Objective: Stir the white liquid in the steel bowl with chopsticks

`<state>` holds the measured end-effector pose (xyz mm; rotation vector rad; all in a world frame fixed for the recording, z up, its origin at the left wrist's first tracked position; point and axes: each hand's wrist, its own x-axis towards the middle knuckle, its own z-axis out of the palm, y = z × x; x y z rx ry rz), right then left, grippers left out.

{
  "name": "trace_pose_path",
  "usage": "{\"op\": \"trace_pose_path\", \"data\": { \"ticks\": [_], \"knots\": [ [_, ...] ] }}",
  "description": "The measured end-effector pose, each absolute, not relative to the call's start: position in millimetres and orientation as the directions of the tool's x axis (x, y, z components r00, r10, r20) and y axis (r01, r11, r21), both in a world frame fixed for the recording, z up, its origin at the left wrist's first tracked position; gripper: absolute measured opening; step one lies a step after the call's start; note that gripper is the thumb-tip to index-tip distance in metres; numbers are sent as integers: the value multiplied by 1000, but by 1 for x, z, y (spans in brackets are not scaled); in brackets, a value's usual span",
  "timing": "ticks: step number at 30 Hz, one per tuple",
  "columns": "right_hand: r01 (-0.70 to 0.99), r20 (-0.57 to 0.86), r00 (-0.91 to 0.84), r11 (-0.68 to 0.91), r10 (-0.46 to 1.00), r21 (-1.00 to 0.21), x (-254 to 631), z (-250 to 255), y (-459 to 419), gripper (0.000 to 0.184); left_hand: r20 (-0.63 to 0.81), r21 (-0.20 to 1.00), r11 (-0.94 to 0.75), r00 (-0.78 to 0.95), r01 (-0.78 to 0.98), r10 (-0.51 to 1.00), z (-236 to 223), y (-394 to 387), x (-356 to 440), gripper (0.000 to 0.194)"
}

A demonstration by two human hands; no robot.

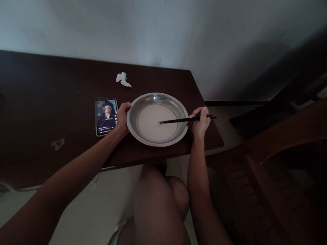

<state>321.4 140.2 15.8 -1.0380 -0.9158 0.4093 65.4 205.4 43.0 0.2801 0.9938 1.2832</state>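
Observation:
A wide metal basin [132,130] stands near the front edge of the dark table, with a pale, milky liquid [153,127] inside. My left hand [123,116] grips its left rim, thumb on top and the other fingers hidden beneath. On the right, my right hand [201,120] is closed around a pair of black chopsticks [178,120]. Their tips reach to the liquid near the middle of the basin. Some fingers of my right hand are close to the basin's right rim; whether they touch it I cannot tell.
A lit smartphone [108,122] lies left of the basin, beside my left wrist. Behind it is a crumpled white tissue [123,79]. The brown table [63,88] runs along the wall and ends just right of the basin. A wooden chair [265,170] stands at the right.

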Motion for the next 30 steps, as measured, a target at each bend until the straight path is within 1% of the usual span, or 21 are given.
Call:
{"op": "trace_pose_path", "data": {
  "ticks": [3,5,8,11,16,18,21,23,26,28,30],
  "knots": [
    [127,428,463,420,776,-899,319,19,138,51,-462,660,319,-34,-680,886,44,205,66,20],
    [163,421,427,389,800,-907,318,20,137,50,-476,654,331,-29,-681,879,45,204,66,19],
    [183,428,514,393,743,-901,320,19,138,51,-485,663,341,-36,-667,874,46,204,67,19],
    [135,414,580,418,702,-898,323,17,139,55,-490,670,353,-32,-653,871,48,204,67,22],
    [120,410,418,399,810,-909,319,19,136,50,-483,665,340,-36,-665,875,47,203,66,24],
    [145,416,432,393,800,-908,319,20,136,48,-479,671,337,-39,-661,877,47,203,67,25],
    [159,421,559,405,715,-900,321,19,137,50,-479,685,335,-53,-647,876,47,203,67,26],
    [136,417,592,424,690,-895,322,18,138,53,-481,687,335,-58,-645,875,48,203,67,25],
    [113,411,492,412,768,-904,321,19,137,52,-488,672,337,-53,-660,871,49,202,67,22],
    [136,411,426,392,806,-910,319,20,136,49,-494,661,340,-47,-669,868,49,202,67,22],
    [172,421,452,386,786,-906,319,20,137,49,-496,660,340,-48,-670,867,49,202,67,23]
  ]
}}
